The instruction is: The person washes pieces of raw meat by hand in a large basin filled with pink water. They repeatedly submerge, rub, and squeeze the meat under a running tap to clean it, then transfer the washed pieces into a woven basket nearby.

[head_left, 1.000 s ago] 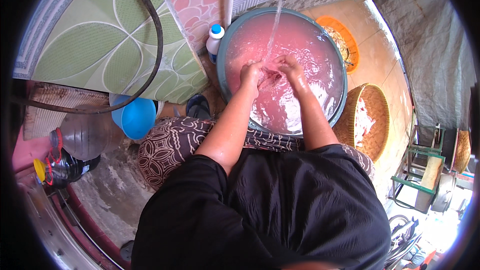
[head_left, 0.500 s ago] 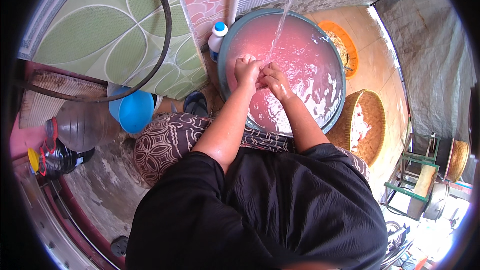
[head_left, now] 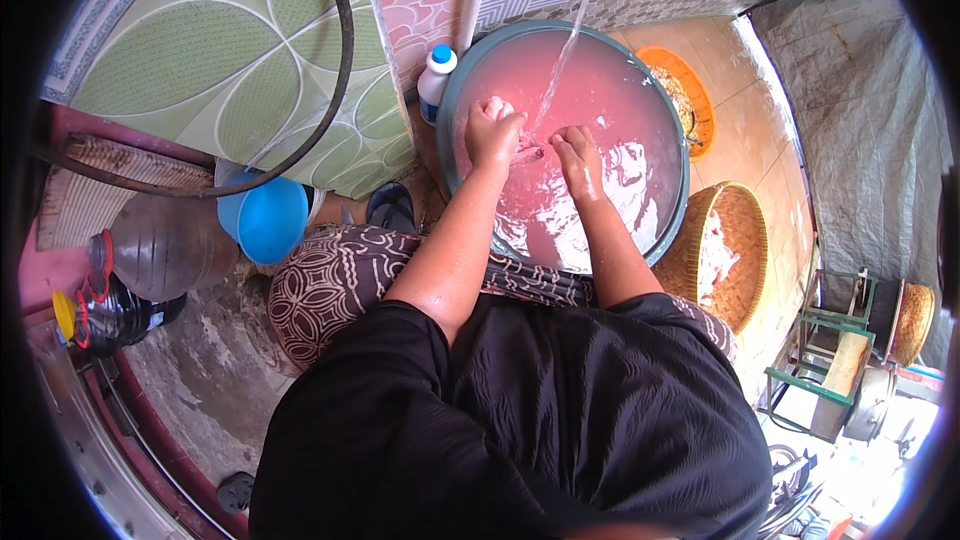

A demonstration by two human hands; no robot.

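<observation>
Left hand (head_left: 492,137) closed round a wet pale pink piece (head_left: 526,151), looks like raw meat, exact kind unclear. Part of the piece sticks out toward the right hand, more pale stuff shows past the knuckles; can't tell if one piece or several. Right hand (head_left: 577,158) just beside, apart from the left, fingers bent and drawn together; can't tell if anything is pinched between them.

Both hands over a big round grey-green tub (head_left: 560,27), full of cloudy pink water (head_left: 610,75). Thin water stream (head_left: 566,55) falls between the hands, slightly beyond them.

Right of the right hand, beside the tub: woven basket (head_left: 752,230), tilted, with pale pink pieces (head_left: 716,258) inside. Beyond and right of the right hand: orange basket (head_left: 706,110) with small pale bits (head_left: 674,90). Beyond and left of the left hand, next to the tub rim: white bottle (head_left: 435,82), blue cap. Left of and nearer than the left hand: dark slipper (head_left: 390,208); farther left, blue bucket (head_left: 275,228), clear jug (head_left: 175,245), dark bottle (head_left: 120,318) with yellow cap. Dark hose (head_left: 346,50) curves down, well left of the hands.
</observation>
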